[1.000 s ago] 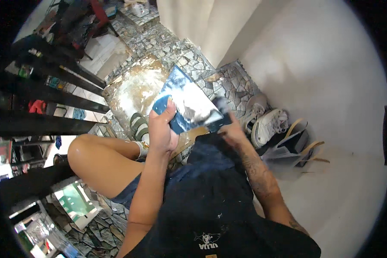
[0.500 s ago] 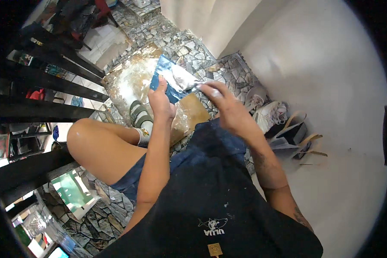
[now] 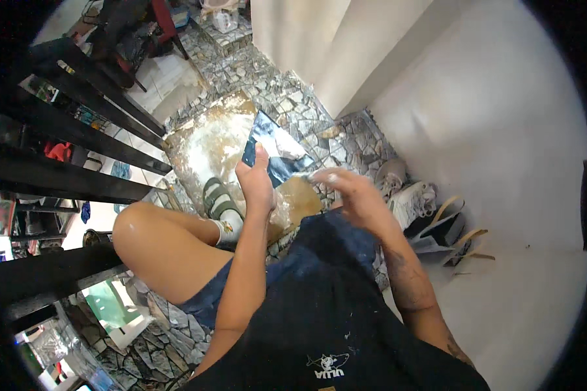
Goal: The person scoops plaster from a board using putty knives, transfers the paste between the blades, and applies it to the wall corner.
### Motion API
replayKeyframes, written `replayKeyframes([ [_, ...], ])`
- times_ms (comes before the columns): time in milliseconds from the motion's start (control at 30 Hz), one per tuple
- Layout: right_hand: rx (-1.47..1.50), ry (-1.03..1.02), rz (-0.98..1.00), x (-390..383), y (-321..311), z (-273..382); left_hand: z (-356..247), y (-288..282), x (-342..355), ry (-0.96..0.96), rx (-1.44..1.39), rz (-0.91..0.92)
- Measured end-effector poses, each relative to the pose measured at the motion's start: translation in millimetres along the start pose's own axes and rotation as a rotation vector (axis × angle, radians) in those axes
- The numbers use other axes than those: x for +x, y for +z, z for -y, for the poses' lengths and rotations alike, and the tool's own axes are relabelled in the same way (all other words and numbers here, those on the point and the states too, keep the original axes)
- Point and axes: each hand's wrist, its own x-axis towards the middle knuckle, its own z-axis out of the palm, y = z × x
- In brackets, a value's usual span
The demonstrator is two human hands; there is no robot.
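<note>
In my left hand (image 3: 257,186) is a flat blue sheet (image 3: 282,171), held tilted with the thumb on top and smeared with white paste (image 3: 284,144). My right hand (image 3: 353,195) is closed in a pinch just to the right of the sheet's lower corner. From its fingertips sticks out the thin, whitish edge of a putty knife (image 3: 302,174), seen almost side-on and mostly hidden. White paste marks the right fingers.
Below the sheet lies a paste-stained brown board (image 3: 199,140), with my sandalled foot (image 3: 220,199) on it. Black railing slats (image 3: 65,176) run along the left. White shoes (image 3: 412,202) and a bag (image 3: 447,234) stand by the pale wall (image 3: 502,163) at right. The floor is stone-patterned.
The putty knife has come off the paste on the sheet toward the right, and its blade has turned edge-on. Both hands sit lower in view, which has also shifted.
</note>
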Motion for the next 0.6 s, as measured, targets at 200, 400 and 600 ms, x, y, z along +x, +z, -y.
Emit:
replayKeyframes([
  [200, -0.060, -0.094, -0.143, 17, 10, -20, 1, 14, -17, 0.019, 0.212, 0.048],
  [400, 0.064, -0.013, 0.039, 3, 6, -5, -7, 11, -11, 0.173, 0.292, 0.047],
  [600, 0.113, -0.030, -0.149, 11, -32, -23, -12, 15, -19, 0.017, 0.120, 0.064],
])
